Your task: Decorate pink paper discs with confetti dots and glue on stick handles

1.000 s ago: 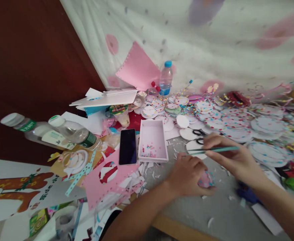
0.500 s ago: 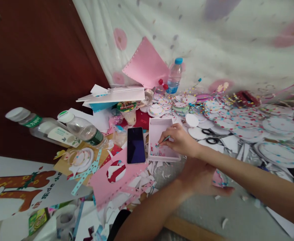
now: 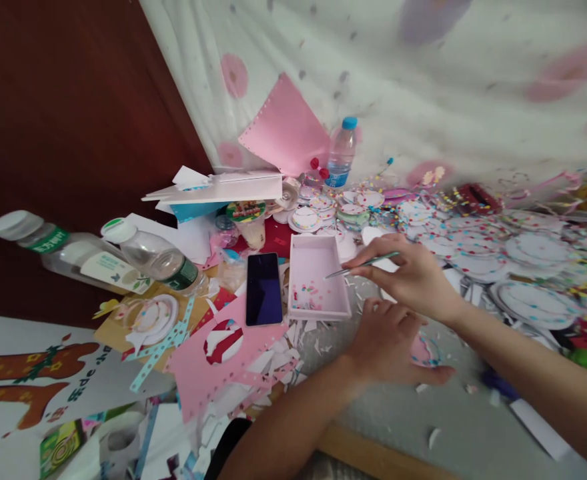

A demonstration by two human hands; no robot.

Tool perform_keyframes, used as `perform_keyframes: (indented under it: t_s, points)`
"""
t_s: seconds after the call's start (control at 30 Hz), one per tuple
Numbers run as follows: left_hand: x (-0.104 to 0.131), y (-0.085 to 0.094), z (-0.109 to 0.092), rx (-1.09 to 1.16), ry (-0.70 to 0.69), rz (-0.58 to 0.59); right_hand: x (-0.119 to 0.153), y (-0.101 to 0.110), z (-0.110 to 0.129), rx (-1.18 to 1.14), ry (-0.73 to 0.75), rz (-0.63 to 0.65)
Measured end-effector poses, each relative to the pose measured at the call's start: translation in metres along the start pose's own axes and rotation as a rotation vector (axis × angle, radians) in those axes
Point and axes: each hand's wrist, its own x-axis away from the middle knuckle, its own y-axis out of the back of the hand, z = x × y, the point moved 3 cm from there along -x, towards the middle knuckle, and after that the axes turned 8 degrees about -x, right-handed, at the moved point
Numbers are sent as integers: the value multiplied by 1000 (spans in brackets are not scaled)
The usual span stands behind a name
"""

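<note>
My right hand pinches a pair of slim metal tweezers, whose tip points left over a shallow white box. Small pink, red and blue bits lie scattered in the near part of that box. Below it my left hand rests low over the grey tabletop, thumb spread away from the fingers. Between thumb and fingers shows part of a round pink paper piece with a dotted edge. The fingers hide the rest, and I cannot tell how firmly they touch it.
A phone lies left of the box, beside pink cut paper and scraps. Two lying bottles are farther left. White discs with coloured dots crowd the right side. A blue-capped bottle stands at the back.
My right hand has lifted out of the box and moved right and up with the tweezers. My left hand stays by the pink piece. The view has shifted slightly.
</note>
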Motion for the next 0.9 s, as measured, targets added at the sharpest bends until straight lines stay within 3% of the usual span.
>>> perform_keyframes:
  t_s: [0.1, 0.2, 0.3, 0.37, 0.53, 0.77, 0.9]
  points:
    - [-1, 5, 0, 60, 30, -22, 30, 35, 1, -89, -127, -194]
    - [-2, 13, 0, 154, 41, -112, 73, 61, -14, -165, -247, -416]
    - [-3, 19, 2, 296, 105, -205, 117, 77, -38, -208, -316, -676]
    - [-4, 20, 3, 390, 156, -221, 139, 80, -54, -221, -384, -747]
    - [-7, 20, 5, 455, 244, -205, 160, 72, -70, -312, -416, -726]
    - [-10, 21, 4, 383, 240, -172, 159, 60, -58, -362, -385, -605]
    - [-10, 18, 4, 385, 242, -152, 158, 59, -55, -311, -353, -598]
